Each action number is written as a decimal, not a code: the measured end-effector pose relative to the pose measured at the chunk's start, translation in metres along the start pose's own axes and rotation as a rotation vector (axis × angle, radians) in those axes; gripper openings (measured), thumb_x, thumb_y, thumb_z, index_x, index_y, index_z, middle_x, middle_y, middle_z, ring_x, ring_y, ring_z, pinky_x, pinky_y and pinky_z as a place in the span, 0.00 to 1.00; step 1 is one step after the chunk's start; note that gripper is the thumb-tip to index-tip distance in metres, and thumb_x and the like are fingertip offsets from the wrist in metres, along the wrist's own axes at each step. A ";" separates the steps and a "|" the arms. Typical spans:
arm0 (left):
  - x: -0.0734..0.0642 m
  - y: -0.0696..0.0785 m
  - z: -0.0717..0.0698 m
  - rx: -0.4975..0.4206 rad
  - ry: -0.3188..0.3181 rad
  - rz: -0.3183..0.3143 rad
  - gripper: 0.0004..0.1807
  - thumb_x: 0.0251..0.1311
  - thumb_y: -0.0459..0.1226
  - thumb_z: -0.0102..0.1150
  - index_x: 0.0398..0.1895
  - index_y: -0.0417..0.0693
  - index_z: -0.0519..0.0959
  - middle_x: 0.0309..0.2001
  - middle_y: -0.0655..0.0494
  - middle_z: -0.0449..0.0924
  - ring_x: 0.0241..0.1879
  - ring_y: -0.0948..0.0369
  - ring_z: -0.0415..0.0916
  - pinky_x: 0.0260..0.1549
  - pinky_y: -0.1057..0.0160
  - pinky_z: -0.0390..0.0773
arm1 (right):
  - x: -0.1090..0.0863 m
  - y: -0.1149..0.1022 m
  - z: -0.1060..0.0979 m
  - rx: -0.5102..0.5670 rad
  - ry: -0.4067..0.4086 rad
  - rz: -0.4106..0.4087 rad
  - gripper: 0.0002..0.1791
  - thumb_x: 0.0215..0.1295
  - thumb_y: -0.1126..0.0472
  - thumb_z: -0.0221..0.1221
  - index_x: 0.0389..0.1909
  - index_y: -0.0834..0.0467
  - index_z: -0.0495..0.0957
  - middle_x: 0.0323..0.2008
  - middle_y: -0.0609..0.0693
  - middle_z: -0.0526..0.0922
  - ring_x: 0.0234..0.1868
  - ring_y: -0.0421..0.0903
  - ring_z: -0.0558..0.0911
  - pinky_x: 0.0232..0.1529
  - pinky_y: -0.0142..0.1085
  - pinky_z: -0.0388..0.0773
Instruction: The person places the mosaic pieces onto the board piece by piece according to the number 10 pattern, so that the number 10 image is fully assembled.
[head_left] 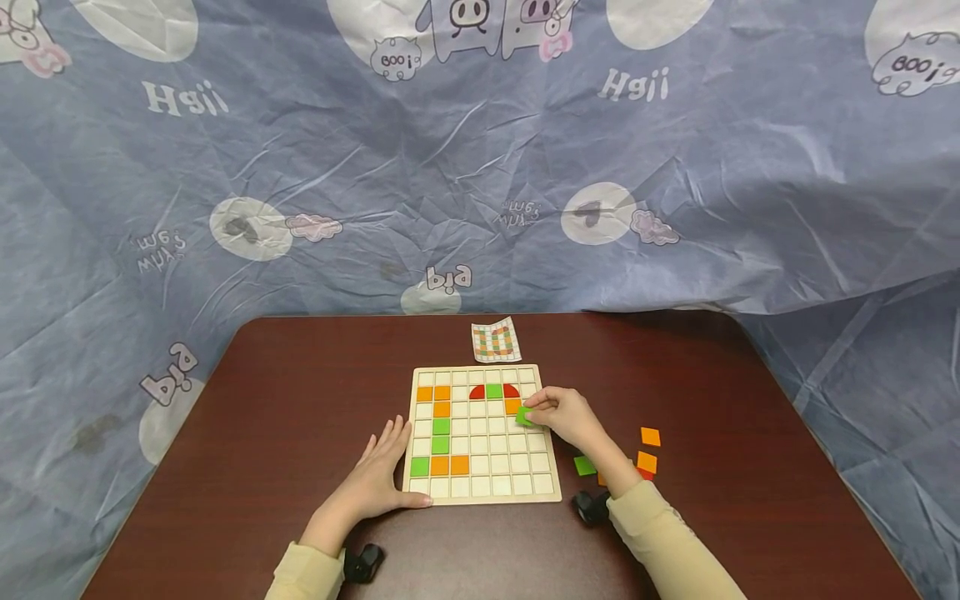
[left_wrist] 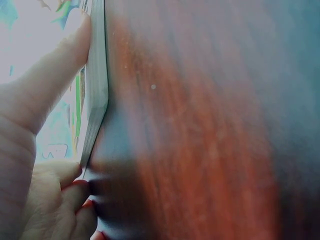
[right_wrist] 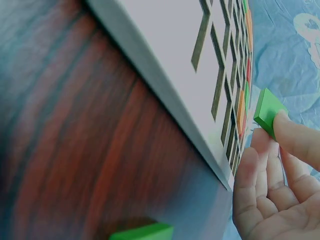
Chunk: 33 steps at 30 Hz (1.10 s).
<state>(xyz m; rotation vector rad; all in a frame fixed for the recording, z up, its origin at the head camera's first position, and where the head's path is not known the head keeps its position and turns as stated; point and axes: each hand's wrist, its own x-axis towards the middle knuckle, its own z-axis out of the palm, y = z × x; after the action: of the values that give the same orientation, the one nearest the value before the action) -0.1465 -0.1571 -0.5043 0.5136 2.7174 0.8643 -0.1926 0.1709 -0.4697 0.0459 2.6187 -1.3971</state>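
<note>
A pale wooden grid board (head_left: 495,501) lies on the table, with orange, green and red pieces in some of its squares. My right hand (head_left: 572,417) pinches a square green tile (right_wrist: 267,107) between thumb and fingers, over the board's right side. Just left of that tile sits an orange tile (head_left: 512,406), below a red curved piece (head_left: 511,390). My left hand (head_left: 375,479) rests at the board's near left corner, thumb on the front edge and fingers along the left edge. On the left half, green tiles (head_left: 441,427) and orange tiles (head_left: 442,408) fill several squares.
A small printed pattern card (head_left: 495,342) lies behind the board. Right of the board are loose tiles, among them a green tile (head_left: 585,466) and an orange tile (head_left: 650,437), some partly hidden by my right forearm. A blue patterned cloth (head_left: 450,167) hangs behind the table (head_left: 322,375).
</note>
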 end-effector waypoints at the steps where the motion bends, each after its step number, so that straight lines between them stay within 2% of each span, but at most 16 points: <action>1: 0.000 0.000 0.000 0.001 0.000 0.000 0.69 0.38 0.59 0.78 0.78 0.37 0.48 0.78 0.39 0.40 0.79 0.44 0.38 0.74 0.38 0.41 | 0.001 -0.001 0.002 -0.004 -0.001 -0.003 0.07 0.60 0.63 0.67 0.39 0.58 0.85 0.38 0.51 0.87 0.37 0.44 0.83 0.37 0.34 0.80; 13: 0.000 -0.001 0.001 -0.003 -0.001 -0.005 0.70 0.38 0.58 0.78 0.78 0.38 0.47 0.79 0.39 0.39 0.79 0.44 0.37 0.74 0.38 0.41 | 0.005 -0.008 0.015 -0.119 -0.031 -0.059 0.03 0.58 0.64 0.69 0.33 0.56 0.86 0.30 0.46 0.85 0.31 0.40 0.80 0.33 0.34 0.79; 19: 0.000 -0.001 0.000 0.000 -0.001 -0.005 0.70 0.38 0.59 0.78 0.78 0.38 0.47 0.79 0.39 0.39 0.79 0.44 0.37 0.74 0.38 0.41 | 0.004 -0.010 0.019 -0.186 -0.009 -0.113 0.03 0.56 0.66 0.69 0.30 0.57 0.86 0.33 0.48 0.81 0.31 0.40 0.78 0.34 0.33 0.78; 26: -0.001 0.001 -0.001 -0.003 0.003 0.002 0.70 0.37 0.59 0.78 0.77 0.36 0.48 0.78 0.36 0.41 0.78 0.42 0.39 0.74 0.37 0.42 | 0.004 -0.010 0.023 -0.249 0.023 -0.147 0.04 0.54 0.67 0.70 0.27 0.58 0.85 0.30 0.48 0.78 0.31 0.40 0.75 0.34 0.34 0.75; 29: 0.000 0.002 -0.002 -0.006 0.001 -0.002 0.70 0.37 0.59 0.78 0.77 0.36 0.48 0.78 0.36 0.41 0.78 0.42 0.38 0.74 0.37 0.41 | 0.004 -0.009 0.022 -0.241 0.022 -0.138 0.03 0.55 0.66 0.70 0.27 0.57 0.85 0.30 0.48 0.79 0.30 0.40 0.76 0.34 0.33 0.76; 33: 0.000 0.003 -0.002 -0.006 -0.004 -0.005 0.70 0.38 0.59 0.78 0.78 0.36 0.47 0.78 0.37 0.41 0.78 0.42 0.38 0.74 0.38 0.40 | 0.002 -0.007 0.014 -0.154 0.011 -0.079 0.02 0.60 0.62 0.68 0.32 0.56 0.85 0.31 0.47 0.83 0.30 0.40 0.79 0.33 0.33 0.77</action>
<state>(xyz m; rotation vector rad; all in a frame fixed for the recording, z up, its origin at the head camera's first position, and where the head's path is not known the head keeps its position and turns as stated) -0.1464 -0.1553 -0.5009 0.5068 2.7102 0.8690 -0.1932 0.1547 -0.4717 -0.0705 2.7564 -1.2163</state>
